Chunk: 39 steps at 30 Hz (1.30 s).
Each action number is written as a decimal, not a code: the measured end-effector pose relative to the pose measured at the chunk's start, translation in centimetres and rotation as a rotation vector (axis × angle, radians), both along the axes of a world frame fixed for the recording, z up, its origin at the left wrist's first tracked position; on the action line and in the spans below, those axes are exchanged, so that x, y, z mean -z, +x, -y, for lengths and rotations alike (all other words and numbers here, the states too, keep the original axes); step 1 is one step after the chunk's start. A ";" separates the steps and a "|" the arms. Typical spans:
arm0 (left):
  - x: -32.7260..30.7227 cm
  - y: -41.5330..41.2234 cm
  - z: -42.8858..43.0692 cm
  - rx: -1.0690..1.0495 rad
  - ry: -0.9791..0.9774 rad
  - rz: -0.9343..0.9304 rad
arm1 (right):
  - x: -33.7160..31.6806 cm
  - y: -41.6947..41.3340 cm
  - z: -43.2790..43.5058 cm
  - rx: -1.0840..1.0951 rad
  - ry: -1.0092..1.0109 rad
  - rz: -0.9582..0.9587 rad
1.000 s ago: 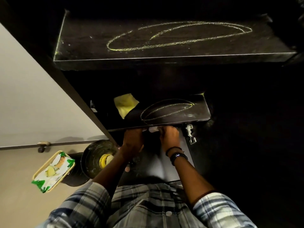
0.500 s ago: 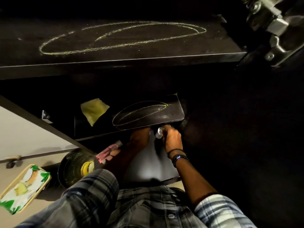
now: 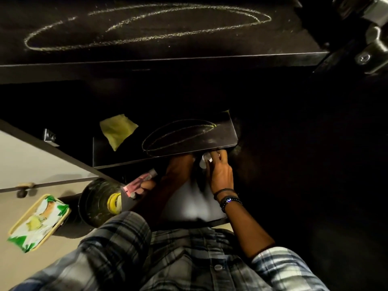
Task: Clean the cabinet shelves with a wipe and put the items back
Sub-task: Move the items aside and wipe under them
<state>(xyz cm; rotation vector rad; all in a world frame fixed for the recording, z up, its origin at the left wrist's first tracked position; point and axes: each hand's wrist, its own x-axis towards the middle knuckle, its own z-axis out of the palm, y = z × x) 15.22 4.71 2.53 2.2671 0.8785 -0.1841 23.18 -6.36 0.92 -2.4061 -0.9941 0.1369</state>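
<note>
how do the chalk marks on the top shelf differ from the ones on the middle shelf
The chalk loop on the top shelf looks larger and brighter; the loop on the middle shelf looks smaller and fainter, bright only at its right end. The top shelf shows nothing but chalk, while the middle shelf also carries a yellow cloth to the left of its loop. Both are yellowish ovals with a line through them, on dark shelves, neither yet wiped off.

I'm seeing a very dim, near-black cabinet interior (image 3: pixel 294 164); light is coming from the left, brightening the floor (image 3: pixel 12 206). Edges are bowing with wide-angle distortion, and the hinge (image 3: pixel 369 34) is blurring.
</note>
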 end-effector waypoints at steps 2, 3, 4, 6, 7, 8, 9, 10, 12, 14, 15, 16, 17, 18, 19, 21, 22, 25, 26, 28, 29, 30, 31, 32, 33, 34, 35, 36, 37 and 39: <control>-0.2 -1.0 0.0 -0.025 0.034 0.029 | 0.1 -0.5 0.0 -0.010 0.032 -0.016; -0.5 -1.8 0.1 -0.041 0.048 0.059 | 0.1 -0.9 -0.1 -0.021 0.042 -0.033; -0.7 -2.6 0.0 -0.094 0.036 0.105 | 0.4 -1.5 -0.2 -0.040 0.048 -0.054; -0.6 -4.6 0.0 -0.125 0.069 0.174 | 1.1 -2.6 -0.5 -0.099 0.022 -0.098; -0.6 -5.9 0.1 -0.130 0.079 0.201 | 1.4 -3.5 -0.9 -0.146 -0.020 -0.121; -0.2 -7.1 -0.1 -0.113 0.091 0.196 | 1.7 -4.4 -1.4 -0.193 -0.059 -0.150; 0.3 -8.2 -0.4 -0.099 0.131 0.198 | 1.9 -5.3 -1.9 -0.237 -0.084 -0.195; 0.3 -9.2 -0.8 -0.106 0.137 0.176 | 2.1 -6.4 -2.5 -0.278 -0.088 -0.241; 0.5 -11.2 -1.4 -0.185 0.109 0.115 | 2.1 -8.5 -3.5 -0.369 -0.094 -0.329; 0.7 -13.2 -2.0 -0.231 0.073 0.049 | 1.7 -10.4 -4.4 -0.466 -0.102 -0.398; 0.9 -14.1 -2.3 -0.230 0.073 0.034 | 1.5 -11.1 -4.8 -0.511 -0.115 -0.412; 0.9 -15.0 -2.6 -0.225 0.057 0.023 | 1.4 -11.7 -5.2 -0.550 -0.129 -0.413; 1.1 -15.8 -2.9 -0.214 0.050 0.031 | 1.6 -12.2 -5.6 -0.576 -0.139 -0.395; 1.3 -16.5 -3.0 -0.193 0.036 0.038 | 1.8 -12.6 -6.0 -0.588 -0.151 -0.377; 1.3 -17.1 -3.1 -0.176 0.029 0.053 | 2.0 -12.8 -6.3 -0.586 -0.182 -0.367; 0.9 -17.9 -3.2 -0.155 0.014 0.071 | 2.6 -13.1 -6.9 -0.575 -0.235 -0.337; 0.3 -18.1 -3.2 -0.147 0.003 0.058 | 3.1 -13.2 -7.1 -0.559 -0.244 -0.332; 0.0 -18.4 -3.5 -0.146 -0.026 0.022 | 6.4 -12.6 -7.5 -0.530 -0.258 -0.274; 0.0 -18.5 -3.6 -0.151 -0.024 0.008 | 6.6 -12.5 -7.5 -0.529 -0.265 -0.240; 0.4 -18.5 -3.8 -0.150 -0.010 -0.023 | 4.4 -12.9 -7.2 -0.514 -0.260 -0.189; 0.7 -18.5 -3.9 -0.140 -0.004 -0.044 | 3.5 -13.0 -7.1 -0.509 -0.249 -0.171; 0.8 -18.3 -4.0 -0.130 0.002 -0.074 | 3.0 -13.0 -6.9 -0.503 -0.239 -0.156; 1.1 -18.1 -4.0 -0.130 0.010 -0.095 | 2.8 -12.9 -6.7 -0.484 -0.238 -0.153; 1.2 -17.8 -4.0 -0.138 0.018 -0.109 | 2.7 -12.7 -6.6 -0.447 -0.253 -0.165; 1.4 -17.5 -4.1 -0.143 0.028 -0.120 | 2.6 -12.5 -6.5 -0.414 -0.277 -0.182; 1.5 -17.2 -4.0 -0.142 0.043 -0.131 | 2.6 -12.3 -6.4 -0.383 -0.297 -0.199; 1.8 -17.0 -4.0 -0.141 0.060 -0.140 | 2.6 -12.1 -6.3 -0.361 -0.315 -0.211; 1.9 -16.8 -4.0 -0.142 0.070 -0.151 | 2.5 -11.8 -6.2 -0.349 -0.326 -0.216; 2.2 -16.7 -4.2 -0.139 0.075 -0.159 | 2.5 -11.6 -6.0 -0.333 -0.332 -0.214; 2.6 -16.3 -4.4 -0.136 0.066 -0.173 | 2.2 -11.1 -5.5 -0.291 -0.363 -0.192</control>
